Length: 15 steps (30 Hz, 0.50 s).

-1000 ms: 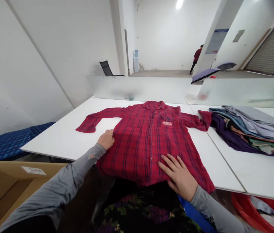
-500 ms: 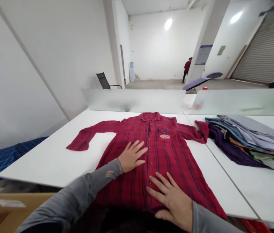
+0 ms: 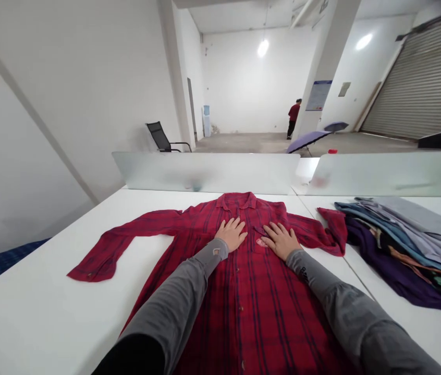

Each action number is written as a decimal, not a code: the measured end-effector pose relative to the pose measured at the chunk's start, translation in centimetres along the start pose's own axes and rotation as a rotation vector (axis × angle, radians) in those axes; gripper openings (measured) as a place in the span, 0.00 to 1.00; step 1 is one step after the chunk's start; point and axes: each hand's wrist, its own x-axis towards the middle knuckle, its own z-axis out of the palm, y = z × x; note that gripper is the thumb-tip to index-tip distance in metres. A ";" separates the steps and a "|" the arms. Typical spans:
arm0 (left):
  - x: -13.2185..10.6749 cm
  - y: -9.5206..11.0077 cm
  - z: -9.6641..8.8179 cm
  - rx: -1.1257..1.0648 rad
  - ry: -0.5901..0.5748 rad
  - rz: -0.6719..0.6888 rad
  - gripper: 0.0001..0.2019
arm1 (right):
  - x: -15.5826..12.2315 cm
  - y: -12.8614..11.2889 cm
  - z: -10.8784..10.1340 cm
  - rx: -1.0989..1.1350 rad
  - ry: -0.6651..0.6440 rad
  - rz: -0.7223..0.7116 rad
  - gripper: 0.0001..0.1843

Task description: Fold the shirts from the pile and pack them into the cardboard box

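A red plaid shirt (image 3: 212, 291) lies front side up on the white table (image 3: 40, 297), its collar at the far end. Its left-hand sleeve stretches out across the table, and the other sleeve bends up near the clothes pile. My left hand (image 3: 232, 234) rests flat on the upper chest by the button line, fingers spread. Over the chest pocket with its pale round patch lies my right hand (image 3: 282, 240), also flat with fingers apart. Neither hand grips the cloth. My forearms hide parts of the shirt's sides.
A pile of folded clothes (image 3: 408, 250) lies on the right side of the table. Frosted dividers (image 3: 212, 172) run along the back edge. Beyond them are a black chair (image 3: 160, 138), a purple umbrella (image 3: 307, 140) and a person (image 3: 293, 119) standing by a pillar.
Both hands have moved up the shirt, away from me, from the middle and lower front to the chest. The view has shifted closer over the table.
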 end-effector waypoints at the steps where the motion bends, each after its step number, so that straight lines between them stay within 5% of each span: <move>1: 0.2 -0.4 0.2 -0.029 0.027 -0.005 0.23 | 0.1 0.1 0.7 -0.004 -0.006 -0.008 0.30; 6: 2.4 -3.3 -1.2 -0.122 0.229 -0.201 0.13 | -0.2 0.5 1.8 -0.011 0.036 -0.029 0.30; 10: 6.0 -4.9 -2.0 -0.111 0.202 -0.255 0.06 | -0.4 0.5 1.5 0.003 0.054 -0.042 0.30; 15: 9.2 -4.3 -0.5 -0.109 0.146 -0.266 0.09 | -0.6 0.3 1.5 0.025 0.062 -0.042 0.30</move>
